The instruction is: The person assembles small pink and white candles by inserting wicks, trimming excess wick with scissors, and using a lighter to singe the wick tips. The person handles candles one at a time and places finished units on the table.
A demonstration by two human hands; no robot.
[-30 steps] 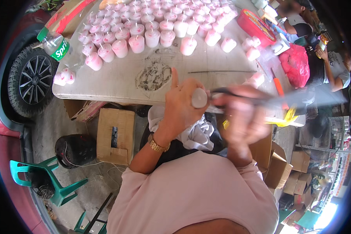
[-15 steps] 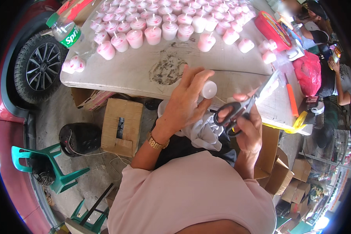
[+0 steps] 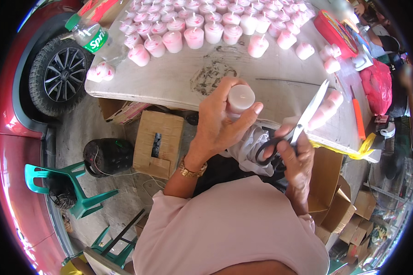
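Observation:
My left hand (image 3: 222, 117) is wrapped round a small white candle (image 3: 241, 97), its round flat end facing up. In my right hand (image 3: 296, 158) is a pair of scissors (image 3: 307, 110) with black handles, the blades pointing up and away to the right over the table edge. Pink-and-white candles (image 3: 325, 110) lie on the table just beyond the blades. Many pink-and-white cup candles (image 3: 194, 37) with short wicks stand in rows on the far part of the white table (image 3: 156, 78). A crumpled whitish cloth (image 3: 250, 149) is below my hands.
A green-capped plastic bottle (image 3: 94, 39) and wrapped candles (image 3: 101, 71) are at the table's left. To the right are a red tub (image 3: 335, 34), an orange-handled tool (image 3: 358, 117) and a pink bag (image 3: 376, 87). Cardboard boxes (image 3: 158, 144) and a green chair (image 3: 78, 190) stand below.
My left fingers have closed round the candle, and its end is turned more toward me. The scissors have tilted more upright in my right hand. The whole view has shifted slightly.

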